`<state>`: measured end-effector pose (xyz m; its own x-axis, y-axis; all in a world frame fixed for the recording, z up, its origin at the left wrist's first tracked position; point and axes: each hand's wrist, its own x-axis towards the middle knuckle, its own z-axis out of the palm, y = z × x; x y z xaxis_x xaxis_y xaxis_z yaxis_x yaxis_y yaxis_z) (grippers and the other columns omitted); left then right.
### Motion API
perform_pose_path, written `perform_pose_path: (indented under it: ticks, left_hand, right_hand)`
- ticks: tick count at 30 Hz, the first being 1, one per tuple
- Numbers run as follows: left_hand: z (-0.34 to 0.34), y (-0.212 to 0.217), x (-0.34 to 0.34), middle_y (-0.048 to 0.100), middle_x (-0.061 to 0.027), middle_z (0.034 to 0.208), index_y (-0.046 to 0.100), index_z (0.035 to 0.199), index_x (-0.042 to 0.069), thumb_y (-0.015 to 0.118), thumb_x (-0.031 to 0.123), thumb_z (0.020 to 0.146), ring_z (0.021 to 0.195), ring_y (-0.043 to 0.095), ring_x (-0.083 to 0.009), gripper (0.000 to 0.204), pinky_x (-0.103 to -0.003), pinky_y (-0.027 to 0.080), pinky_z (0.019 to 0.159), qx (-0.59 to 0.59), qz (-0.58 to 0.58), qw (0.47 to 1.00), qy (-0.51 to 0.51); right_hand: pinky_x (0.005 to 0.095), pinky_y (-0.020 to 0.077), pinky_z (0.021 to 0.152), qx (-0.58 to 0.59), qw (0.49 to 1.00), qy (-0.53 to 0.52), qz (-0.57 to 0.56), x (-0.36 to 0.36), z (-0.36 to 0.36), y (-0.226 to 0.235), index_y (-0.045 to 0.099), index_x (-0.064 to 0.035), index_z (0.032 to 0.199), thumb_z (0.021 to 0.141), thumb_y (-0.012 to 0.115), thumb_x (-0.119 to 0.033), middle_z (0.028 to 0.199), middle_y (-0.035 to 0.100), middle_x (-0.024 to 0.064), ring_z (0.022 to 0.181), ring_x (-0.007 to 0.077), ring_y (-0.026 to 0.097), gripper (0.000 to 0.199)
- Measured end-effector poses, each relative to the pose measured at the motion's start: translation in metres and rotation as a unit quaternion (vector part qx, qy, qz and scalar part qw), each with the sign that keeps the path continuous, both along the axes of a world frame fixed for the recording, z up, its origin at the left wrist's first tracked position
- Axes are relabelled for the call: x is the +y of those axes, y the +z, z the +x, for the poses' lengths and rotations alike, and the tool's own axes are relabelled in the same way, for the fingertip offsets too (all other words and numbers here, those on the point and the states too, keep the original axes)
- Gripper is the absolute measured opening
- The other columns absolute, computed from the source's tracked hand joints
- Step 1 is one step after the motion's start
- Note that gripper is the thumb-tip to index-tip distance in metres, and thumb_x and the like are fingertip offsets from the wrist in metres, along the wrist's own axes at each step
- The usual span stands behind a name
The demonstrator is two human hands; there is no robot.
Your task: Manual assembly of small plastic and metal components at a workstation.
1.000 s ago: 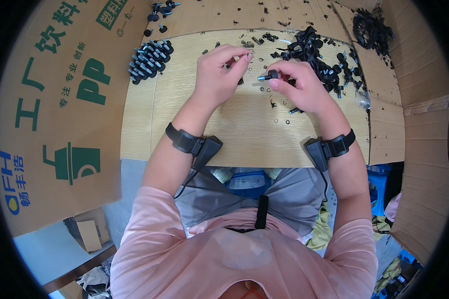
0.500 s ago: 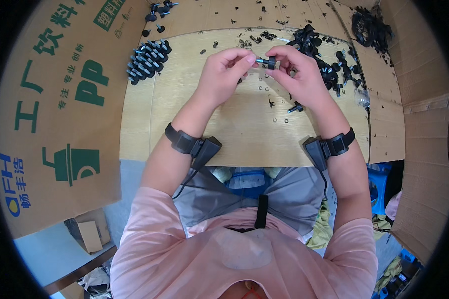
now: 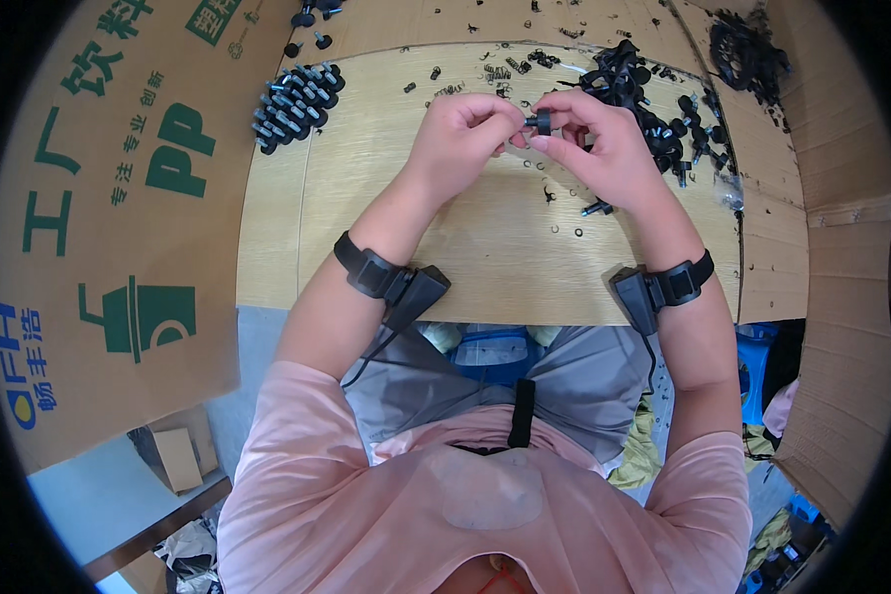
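Wooden desk (image 3: pixel 485 267), cardboard-walled: small black part (image 3: pixel 542 121) pinched between my left hand (image 3: pixel 462 134) and right hand (image 3: pixel 594 144), fingertips pressed together around it. Part's shape mostly hidden by my fingers. Loose black pieces (image 3: pixel 653 109) right, sorted cluster (image 3: pixel 295 104) left.

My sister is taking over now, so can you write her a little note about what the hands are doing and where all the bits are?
Left hand: fingertips meet the right hand's over the table, pinching at the small black part.
Right hand: holds that part.
Neat pile: black pieces lined up, far left of the table.
Loose heap: black parts jumbled, far right.
Springs and rings: scattered near the far edge and under the hands.
Done: the neat pile looks finished.
Left: the part in hand, and likely the loose heap.
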<state>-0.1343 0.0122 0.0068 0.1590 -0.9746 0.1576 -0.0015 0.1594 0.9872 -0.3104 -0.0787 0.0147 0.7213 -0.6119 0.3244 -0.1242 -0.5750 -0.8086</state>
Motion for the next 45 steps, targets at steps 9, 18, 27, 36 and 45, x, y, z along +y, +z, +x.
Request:
perform_pose_path:
  ticks: [9, 18, 27, 36, 45]
  left_hand:
    - [0.001, -0.004, -0.002, 0.067, -0.0055, 0.075, 0.069, 0.084, -0.002, 0.061, 0.010, 0.085, 0.069, 0.059, -0.0076, 0.014, -0.022, 0.044, 0.060, -0.021, 0.010, 1.000, 0.006]
    - [-0.008, -0.004, 0.000, 0.067, -0.0048, 0.081, 0.066, 0.094, -0.002, 0.059, 0.005, 0.088, 0.075, 0.060, -0.0083, 0.012, -0.021, 0.047, 0.067, -0.003, 0.040, 0.999, -0.002]
    - [0.001, -0.004, -0.003, 0.066, -0.0050, 0.074, 0.069, 0.086, -0.001, 0.055, 0.012, 0.086, 0.068, 0.058, -0.0081, 0.019, -0.021, 0.044, 0.061, 0.039, 0.005, 0.999, -0.029]
    - [0.001, -0.005, -0.002, 0.066, -0.0097, 0.076, 0.067, 0.087, -0.003, 0.054, 0.009, 0.089, 0.068, 0.062, -0.0145, 0.018, -0.025, 0.047, 0.062, -0.002, 0.016, 1.000, -0.020]
    - [0.001, -0.005, -0.002, 0.066, -0.0093, 0.077, 0.067, 0.085, -0.003, 0.054, 0.008, 0.088, 0.068, 0.062, -0.0136, 0.017, -0.025, 0.047, 0.062, -0.008, 0.031, 0.999, -0.017]
  right_hand:
    - [0.0250, 0.0427, 0.053, 0.009, 1.000, 0.004, -0.026, 0.000, -0.002, 0.002, 0.065, -0.0039, 0.105, 0.080, 0.074, -0.021, 0.070, 0.064, 0.0046, 0.056, 0.0118, 0.053, 0.032]
    - [0.0255, 0.0430, 0.051, -0.026, 0.999, 0.004, -0.046, -0.002, -0.002, -0.003, 0.066, -0.0031, 0.102, 0.079, 0.074, -0.021, 0.072, 0.065, 0.0062, 0.054, 0.0126, 0.054, 0.030]
    - [0.0265, 0.0453, 0.054, 0.013, 0.999, 0.005, -0.053, -0.002, -0.003, 0.001, 0.065, -0.0027, 0.103, 0.079, 0.073, -0.023, 0.075, 0.067, 0.0085, 0.056, 0.0144, 0.055, 0.032]
    - [0.0275, 0.0464, 0.055, 0.021, 0.997, 0.004, -0.069, -0.001, -0.003, 0.002, 0.066, -0.0037, 0.101, 0.079, 0.073, -0.024, 0.075, 0.067, 0.0076, 0.058, 0.0170, 0.058, 0.031]
    - [0.0280, 0.0473, 0.055, 0.029, 0.997, 0.014, -0.070, -0.002, -0.003, 0.001, 0.066, -0.0041, 0.102, 0.079, 0.072, -0.024, 0.078, 0.069, 0.0081, 0.059, 0.0176, 0.060, 0.031]
